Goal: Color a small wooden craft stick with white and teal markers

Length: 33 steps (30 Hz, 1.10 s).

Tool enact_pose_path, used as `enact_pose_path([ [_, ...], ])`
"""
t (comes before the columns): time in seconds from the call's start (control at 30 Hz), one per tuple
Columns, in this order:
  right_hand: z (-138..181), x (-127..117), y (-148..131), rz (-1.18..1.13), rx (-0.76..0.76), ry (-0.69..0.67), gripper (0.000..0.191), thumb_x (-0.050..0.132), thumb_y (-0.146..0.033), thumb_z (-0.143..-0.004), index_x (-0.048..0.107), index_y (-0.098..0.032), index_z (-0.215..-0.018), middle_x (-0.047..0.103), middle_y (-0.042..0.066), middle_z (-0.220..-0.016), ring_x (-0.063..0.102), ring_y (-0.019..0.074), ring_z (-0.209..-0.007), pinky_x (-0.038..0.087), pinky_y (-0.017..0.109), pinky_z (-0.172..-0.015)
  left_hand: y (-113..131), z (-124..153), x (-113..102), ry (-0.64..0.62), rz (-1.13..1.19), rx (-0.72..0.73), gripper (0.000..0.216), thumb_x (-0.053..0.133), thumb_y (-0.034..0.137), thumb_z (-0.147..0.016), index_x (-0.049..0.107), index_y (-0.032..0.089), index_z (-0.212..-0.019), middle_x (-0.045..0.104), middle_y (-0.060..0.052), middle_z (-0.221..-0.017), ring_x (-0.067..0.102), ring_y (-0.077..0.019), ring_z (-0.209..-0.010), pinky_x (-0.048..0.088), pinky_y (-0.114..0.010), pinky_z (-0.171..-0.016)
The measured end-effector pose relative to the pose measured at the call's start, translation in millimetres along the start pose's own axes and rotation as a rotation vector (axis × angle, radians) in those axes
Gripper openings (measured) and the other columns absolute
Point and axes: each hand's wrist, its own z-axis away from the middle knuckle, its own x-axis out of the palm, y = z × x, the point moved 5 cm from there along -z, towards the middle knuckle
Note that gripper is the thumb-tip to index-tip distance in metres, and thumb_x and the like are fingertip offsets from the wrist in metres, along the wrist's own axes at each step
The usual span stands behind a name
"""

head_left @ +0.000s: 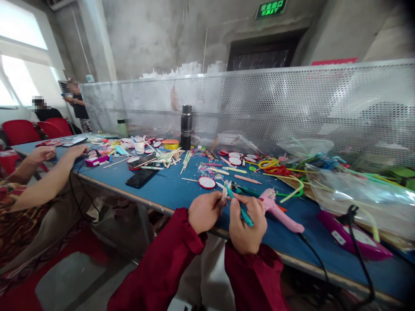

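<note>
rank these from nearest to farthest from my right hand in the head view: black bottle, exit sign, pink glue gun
From your right hand:
1. pink glue gun: just to its right
2. black bottle: upright, farther back and to the left
3. exit sign: high up in the background

Teal pen-like tool: slim, straight, solid teal barrel, gripped in the right hand. Sits diagonal, far end up-left, butt end down-right toward the wearer, sticking out past the fingers. Pale piece: small, narrow, off-white, pinched upright in the left hand fingertips. Tool's far end is right beside it; contact unclear. Piece's exact shape too small to read.
</note>
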Motion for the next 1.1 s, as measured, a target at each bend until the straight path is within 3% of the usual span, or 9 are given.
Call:
enact_pose_path([
  [1.1,0.2,-1.2,0.3,-0.017,0.002,0.018,0.008,0.058,-0.025,-0.093,0.064,-0.021,-0.089,0.071,0.004,-0.082,0.063,0.0216,-0.083,0.046,0.043,-0.090,1.0,0.2,-1.2,0.007,0.015,0.021,0.025,0.043,0.028,-0.099,0.057,0.022,-0.080,0.063,0.002,-0.072,0.057,-0.0138,-0.070,0.035,-0.026,-0.065],
])
